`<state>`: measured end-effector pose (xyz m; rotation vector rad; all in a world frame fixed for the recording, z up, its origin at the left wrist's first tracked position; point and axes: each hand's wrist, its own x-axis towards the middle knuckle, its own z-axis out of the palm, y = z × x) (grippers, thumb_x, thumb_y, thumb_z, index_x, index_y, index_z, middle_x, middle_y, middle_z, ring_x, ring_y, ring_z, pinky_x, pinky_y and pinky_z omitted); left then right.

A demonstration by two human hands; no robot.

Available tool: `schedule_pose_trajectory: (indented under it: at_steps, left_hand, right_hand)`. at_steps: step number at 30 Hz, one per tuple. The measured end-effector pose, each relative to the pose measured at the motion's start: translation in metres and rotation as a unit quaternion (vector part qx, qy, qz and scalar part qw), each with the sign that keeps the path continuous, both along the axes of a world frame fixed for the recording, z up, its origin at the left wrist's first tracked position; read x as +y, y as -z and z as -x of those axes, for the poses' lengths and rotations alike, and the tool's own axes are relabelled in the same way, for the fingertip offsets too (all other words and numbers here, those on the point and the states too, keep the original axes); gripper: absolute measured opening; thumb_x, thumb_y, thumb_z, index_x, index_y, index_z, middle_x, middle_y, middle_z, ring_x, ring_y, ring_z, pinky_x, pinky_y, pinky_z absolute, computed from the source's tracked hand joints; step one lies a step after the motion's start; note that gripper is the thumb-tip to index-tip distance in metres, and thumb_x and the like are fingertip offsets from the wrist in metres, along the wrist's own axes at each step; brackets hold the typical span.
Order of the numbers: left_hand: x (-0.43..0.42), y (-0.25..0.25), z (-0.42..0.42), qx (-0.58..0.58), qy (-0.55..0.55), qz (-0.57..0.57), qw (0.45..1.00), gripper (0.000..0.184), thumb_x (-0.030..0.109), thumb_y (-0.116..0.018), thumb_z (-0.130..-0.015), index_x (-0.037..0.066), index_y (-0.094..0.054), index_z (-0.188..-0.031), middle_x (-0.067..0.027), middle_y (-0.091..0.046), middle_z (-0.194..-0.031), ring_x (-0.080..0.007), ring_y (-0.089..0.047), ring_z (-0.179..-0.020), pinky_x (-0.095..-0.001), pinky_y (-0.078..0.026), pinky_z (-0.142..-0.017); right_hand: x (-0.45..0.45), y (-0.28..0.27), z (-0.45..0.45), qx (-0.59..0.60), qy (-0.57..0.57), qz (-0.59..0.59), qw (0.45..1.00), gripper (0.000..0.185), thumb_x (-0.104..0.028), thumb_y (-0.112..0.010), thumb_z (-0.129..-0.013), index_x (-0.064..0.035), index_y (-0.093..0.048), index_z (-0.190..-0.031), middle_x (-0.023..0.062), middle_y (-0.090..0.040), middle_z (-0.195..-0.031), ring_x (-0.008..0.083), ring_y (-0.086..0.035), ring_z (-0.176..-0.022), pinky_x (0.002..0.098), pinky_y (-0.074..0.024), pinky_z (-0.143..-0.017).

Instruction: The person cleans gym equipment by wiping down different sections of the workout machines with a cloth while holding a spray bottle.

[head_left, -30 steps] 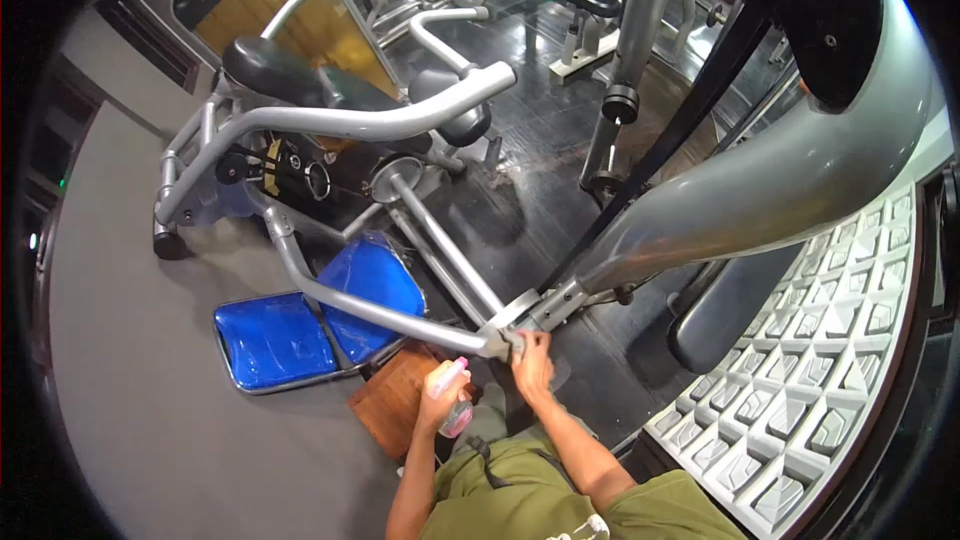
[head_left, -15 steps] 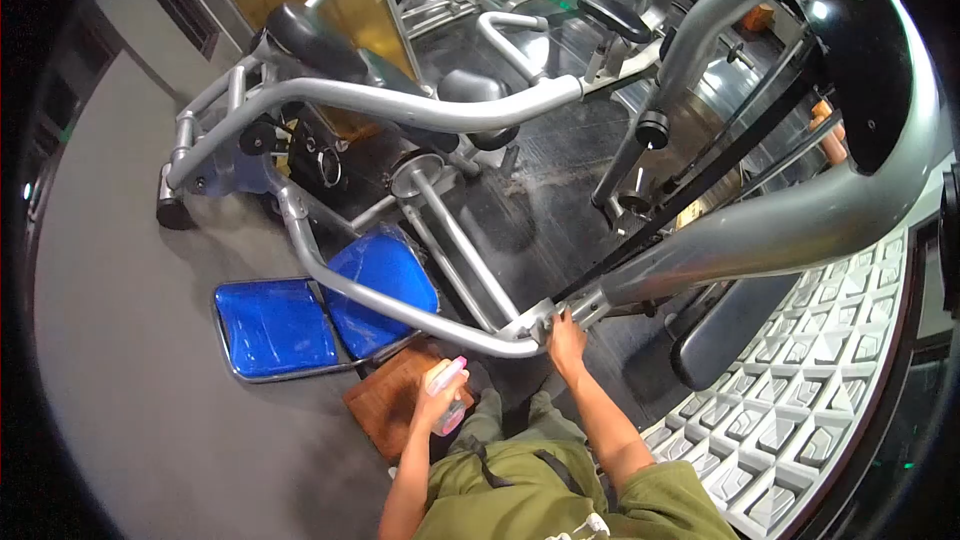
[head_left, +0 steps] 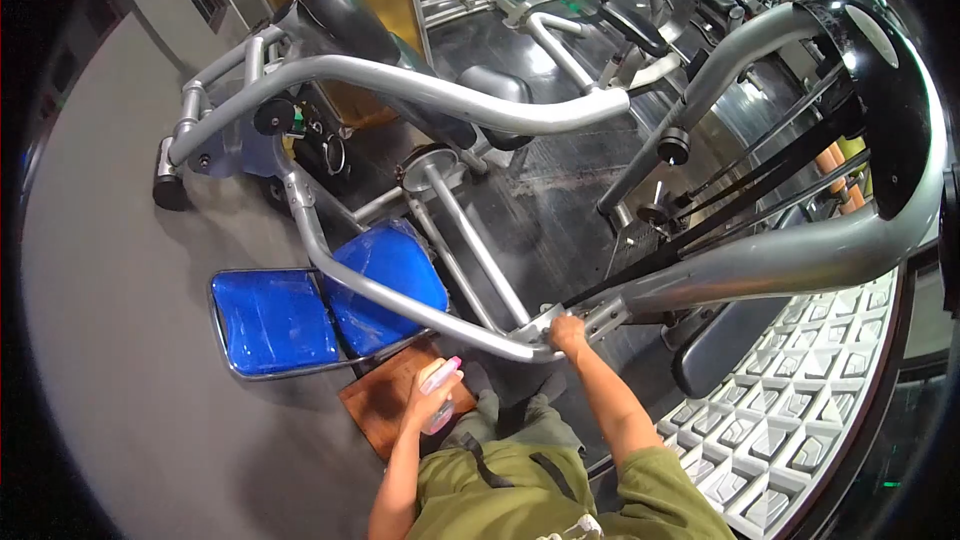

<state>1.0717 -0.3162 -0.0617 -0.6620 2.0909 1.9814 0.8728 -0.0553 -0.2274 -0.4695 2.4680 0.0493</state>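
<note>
My left hand [head_left: 429, 398] is wrapped round a small clear spray bottle [head_left: 440, 417] with a pink top, held tilted in front of my body. My right hand [head_left: 568, 333] is closed against the metal bracket [head_left: 545, 325] where the bent silver tube [head_left: 420, 312] of a gym machine meets its thick upright [head_left: 760, 255]. Whatever lies under its fingers is hidden. Below the left hand stands a brown wooden box [head_left: 385, 395].
A folding chair with a blue seat [head_left: 275, 322] and blue back [head_left: 388, 285] lies left of the tube. Black pads [head_left: 345, 20] sit on the machine behind. A white patterned wall [head_left: 780, 400] runs along the right, near a dark pad [head_left: 715, 355].
The view has shifted slightly. My right hand has turned into a tighter fist at the bracket. My left hand still holds the spray bottle, almost in the same place.
</note>
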Motion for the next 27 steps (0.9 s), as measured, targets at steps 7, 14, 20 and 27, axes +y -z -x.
schedule_pose_trajectory:
  at_steps: [7, 14, 20, 27]
  left_hand:
    - [-0.030, 0.005, 0.007, 0.016, 0.013, -0.007, 1.000, 0.017, 0.022, -0.071, -0.090, 0.007, -0.062, -0.090, 0.0050, -0.051, -0.069, -0.0046, -0.049, -0.058, -0.0241, -0.041, -0.053]
    - [-0.049, 0.004, 0.031, 0.018, 0.029, -0.017, 0.999, 0.014, 0.016, -0.069, -0.090, 0.006, -0.061, -0.086, 0.0023, -0.054, -0.070, -0.0068, -0.051, -0.057, -0.0248, -0.042, -0.055]
    - [-0.058, 0.021, 0.047, 0.032, 0.063, -0.036, 0.997, 0.012, 0.015, -0.068, -0.090, 0.004, -0.064, -0.092, 0.0005, -0.059, -0.073, -0.0079, -0.053, -0.056, -0.0251, -0.043, -0.055]
    - [-0.062, 0.023, 0.060, 0.021, 0.073, -0.065, 0.995, 0.011, 0.014, -0.069, -0.089, 0.004, -0.064, -0.093, 0.0007, -0.060, -0.072, -0.0075, -0.053, -0.056, -0.0248, -0.043, -0.054]
  right_hand:
    - [-0.016, -0.043, 0.009, -0.098, 0.007, -0.033, 0.995, 0.030, -0.029, -0.061, -0.086, -0.0118, -0.075, -0.107, 0.0130, -0.070, -0.116, 0.0296, -0.067, -0.110, 0.0404, -0.0549, -0.088]
    - [-0.031, 0.011, -0.013, -0.059, -0.002, 0.008, 0.998, 0.026, -0.020, -0.067, -0.075, -0.0055, -0.075, -0.096, 0.0180, -0.072, -0.103, 0.0325, -0.070, -0.100, 0.0427, -0.0568, -0.085]
    - [-0.056, -0.011, -0.029, -0.046, 0.054, 0.073, 0.995, 0.027, -0.022, -0.060, -0.081, -0.0045, -0.074, -0.097, 0.0200, -0.071, -0.103, 0.0337, -0.069, -0.100, 0.0447, -0.0564, -0.083]
    - [-0.014, -0.003, -0.056, 0.071, 0.124, 0.087, 0.986, 0.021, -0.016, -0.061, -0.082, -0.0030, -0.072, -0.094, 0.0211, -0.069, -0.098, 0.0398, -0.069, -0.091, 0.0483, -0.0552, -0.083]
